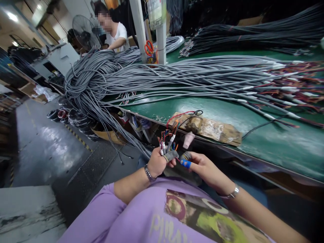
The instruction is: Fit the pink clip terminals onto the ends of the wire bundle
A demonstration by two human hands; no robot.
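- While two hands are seen low at the middle, the left hand (158, 163) is clenched around a small bunch of grey cable ends with stripped coloured wires (167, 141), held upright just before the table edge.
- A grey fabric finger cot (171, 155) is worn on the left thumb, and a blue finger cot (186, 164) on a finger of the right hand (202, 167).
- The right hand is held palm-in, its fingertips pinched at the base of the wires.
- One wristwatch is worn on each wrist, two in all.
- Grey cables, too many to be counted, are heaped on the green table (265, 141).
- Writing on the purple shirt (141, 216) is seen only in part: "PINA".
- One person in a white shirt (118, 33) is at work beside one fan (84, 32).
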